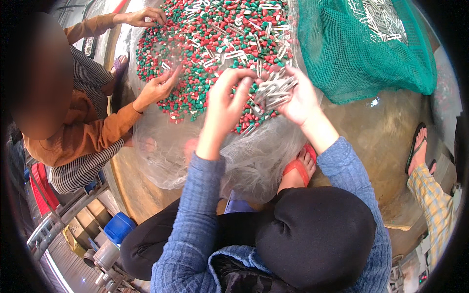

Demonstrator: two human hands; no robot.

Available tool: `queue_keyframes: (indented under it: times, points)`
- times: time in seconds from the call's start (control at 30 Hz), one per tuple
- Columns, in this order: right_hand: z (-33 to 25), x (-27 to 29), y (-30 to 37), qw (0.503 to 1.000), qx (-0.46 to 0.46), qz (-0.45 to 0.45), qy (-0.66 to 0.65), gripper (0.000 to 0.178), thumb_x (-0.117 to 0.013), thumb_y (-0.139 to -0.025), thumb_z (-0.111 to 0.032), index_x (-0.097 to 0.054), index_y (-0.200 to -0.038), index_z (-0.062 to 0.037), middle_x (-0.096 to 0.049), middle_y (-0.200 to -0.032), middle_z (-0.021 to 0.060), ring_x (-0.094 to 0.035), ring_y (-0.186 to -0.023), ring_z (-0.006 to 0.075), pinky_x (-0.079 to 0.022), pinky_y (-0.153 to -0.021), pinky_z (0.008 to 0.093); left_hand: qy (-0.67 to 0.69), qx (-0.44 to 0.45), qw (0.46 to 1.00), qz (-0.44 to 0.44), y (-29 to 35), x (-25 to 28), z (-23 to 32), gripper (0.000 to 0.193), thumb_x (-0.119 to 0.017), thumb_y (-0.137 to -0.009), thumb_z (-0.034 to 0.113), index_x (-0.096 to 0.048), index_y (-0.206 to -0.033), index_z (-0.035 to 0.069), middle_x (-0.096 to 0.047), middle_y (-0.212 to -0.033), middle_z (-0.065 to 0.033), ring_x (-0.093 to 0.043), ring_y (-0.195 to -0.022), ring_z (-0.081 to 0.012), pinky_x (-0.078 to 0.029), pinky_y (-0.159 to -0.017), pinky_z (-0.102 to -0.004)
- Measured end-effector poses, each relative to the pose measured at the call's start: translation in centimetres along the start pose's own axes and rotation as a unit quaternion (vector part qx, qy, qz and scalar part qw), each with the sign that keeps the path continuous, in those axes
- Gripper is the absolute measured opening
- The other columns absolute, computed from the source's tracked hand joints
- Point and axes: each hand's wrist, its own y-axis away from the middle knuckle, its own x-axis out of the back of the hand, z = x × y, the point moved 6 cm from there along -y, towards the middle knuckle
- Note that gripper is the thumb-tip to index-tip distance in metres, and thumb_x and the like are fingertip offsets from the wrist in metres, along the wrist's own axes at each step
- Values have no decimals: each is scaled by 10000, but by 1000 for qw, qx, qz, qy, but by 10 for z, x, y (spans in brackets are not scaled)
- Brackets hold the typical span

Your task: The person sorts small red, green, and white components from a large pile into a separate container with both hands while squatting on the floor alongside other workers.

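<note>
My right hand (301, 100) is closed around a bunch of elongated pale-grey metal loops (276, 91), held above the heap. My left hand (228, 100) is just left of the bunch, its fingers curled toward it; whatever is at its fingertips is too small to make out. Below both hands spreads a heap of small red, green and white cone-shaped pieces (195, 97). More grey loops (236, 54) lie scattered among these cones. The heap rests on a clear plastic sheet (254, 161), crumpled along its near edge.
A green mesh net (337, 63) at the far right holds many grey loops (383, 22). Left, a co-worker in a brown sleeve (105, 129) reaches both hands over the heap. Another person's sandalled foot (417, 149) is at right. A blue container (119, 228) stands lower left.
</note>
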Motion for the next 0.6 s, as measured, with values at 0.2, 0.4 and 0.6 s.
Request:
queue_keyframes:
  times: [0.2,0.4,0.6]
  points:
    - [-144,-70,53,941,154,-300,-27,328,-460,-874,-236,-514,-1071,20,-494,-1181,226,-439,-1163,377,-398,-944,556,-303,135,833,-443,57,-26,-94,279,-732,-680,309,-671,-790,60,-661,-744,-105,-647,-711,-258,-503,-643,-360]
    - [-268,-105,121,264,667,322,618,354,-551,-882,-310,-611,-1054,-6,-606,-1084,186,-540,-1094,281,-413,-939,367,-449,35,798,-399,78,-63,-88,205,-697,-709,203,-598,-815,58,-629,-762,-110,-638,-734,-278,-508,-613,-391]
    - [-97,-102,60,324,597,-33,733,235,-639,-763,-36,-639,-995,-71,-640,-998,94,-608,-936,218,-474,-839,321,-178,72,931,-311,42,-35,-68,164,-629,-770,108,-504,-837,28,-614,-782,-126,-626,-748,-286,-491,-651,-379]
